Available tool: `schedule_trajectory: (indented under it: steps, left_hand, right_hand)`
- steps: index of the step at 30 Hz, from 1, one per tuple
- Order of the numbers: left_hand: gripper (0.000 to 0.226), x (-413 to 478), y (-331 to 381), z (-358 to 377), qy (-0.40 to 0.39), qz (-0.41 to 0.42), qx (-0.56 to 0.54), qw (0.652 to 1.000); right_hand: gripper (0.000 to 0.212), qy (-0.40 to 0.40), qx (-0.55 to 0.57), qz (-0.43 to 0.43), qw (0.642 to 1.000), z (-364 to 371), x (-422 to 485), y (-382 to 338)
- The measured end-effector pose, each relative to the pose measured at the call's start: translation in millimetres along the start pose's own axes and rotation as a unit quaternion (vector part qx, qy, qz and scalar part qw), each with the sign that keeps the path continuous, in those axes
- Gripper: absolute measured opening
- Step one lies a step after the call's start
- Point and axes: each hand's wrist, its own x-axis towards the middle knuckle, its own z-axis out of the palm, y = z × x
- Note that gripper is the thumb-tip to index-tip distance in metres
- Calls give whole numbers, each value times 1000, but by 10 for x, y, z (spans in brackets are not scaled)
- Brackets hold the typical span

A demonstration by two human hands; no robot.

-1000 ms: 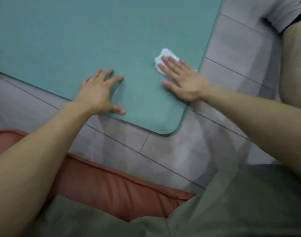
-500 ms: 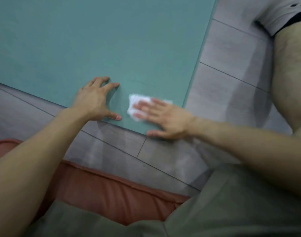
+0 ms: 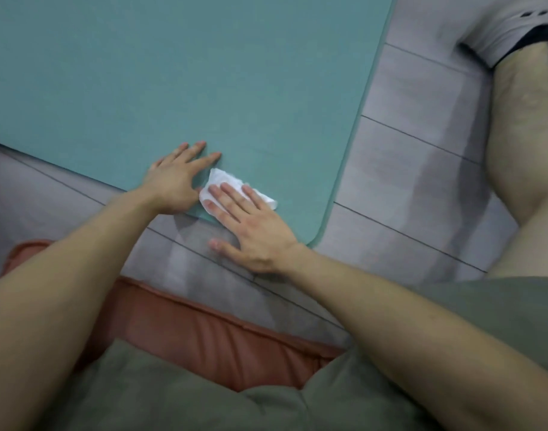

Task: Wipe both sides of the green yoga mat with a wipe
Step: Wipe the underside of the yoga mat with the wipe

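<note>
- An orange cushion lies on the floor under my forearms, beside my olive clothing.
- My left hand rests flat on the green yoga mat near its near edge, fingers straight and slightly spread, gripping nothing.
- The mat lies spread out on the grey floor tiles, its rounded near corner to the right of my hands.
- The white wipe lies crumpled on the mat close to that near edge, just beside my left thumb.
- My right hand presses the wipe down with straight fingers, the thumb reaching out over the floor past the mat's edge.
- A bare leg stretches along the tiles at far right, well apart from the mat, with grey fabric at its far end.
</note>
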Motion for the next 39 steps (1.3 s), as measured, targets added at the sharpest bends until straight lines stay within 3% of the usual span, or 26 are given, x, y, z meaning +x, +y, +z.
schedule_trajectory:
  steps: [3, 6, 9, 14, 18, 21, 24, 28, 31, 36, 39]
  left_hand:
    - [80, -31, -45, -41, 30, 7, 3, 1000]
    - [79, -85, -82, 6, 51, -8, -10, 999]
    - [79, -77, -47, 7, 58, -25, -18, 998]
    - [74, -123, -68, 28, 60, -13, -26, 998]
    - [76, -123, -102, 16, 47, -20, -28, 998]
    - [78, -94, -89, -15, 44, -28, -27, 998]
    - [78, -69, -71, -32, 44, -41, -26, 998]
    - [79, -86, -14, -20, 36, -35, -25, 998]
    - [80, -101, -30, -53, 21, -35, -22, 999]
    - [79, -85, 23, -100, 28, -46, -27, 998]
    - [77, -67, 101, -169, 31, -56, -24, 998]
  right_hand:
    - [72, 6, -2, 5, 1000, -109, -183, 519]
    - [75, -18, -10, 127, 992, -315, -592, 1174]
    - [89, 4, 8, 222, 975, -261, -542, 927]
    - [90, 22, 11, 88, 996, 91, -28, -367]
    - [76, 15, 0, 24, 1000, 41, -359, 74]
    - [74, 5, 9, 112, 994, -100, -845, 617]
    - [86, 23, 30, 210, 977, -58, -788, 373]
    - [86, 2, 4, 63, 998, 158, -712, -190]
    - [71, -15, 0, -28, 1000, 55, -776, 243]
    - [73, 3, -22, 150, 988, -289, -794, 1083]
    - [87, 21, 13, 178, 984, -169, -640, 625]
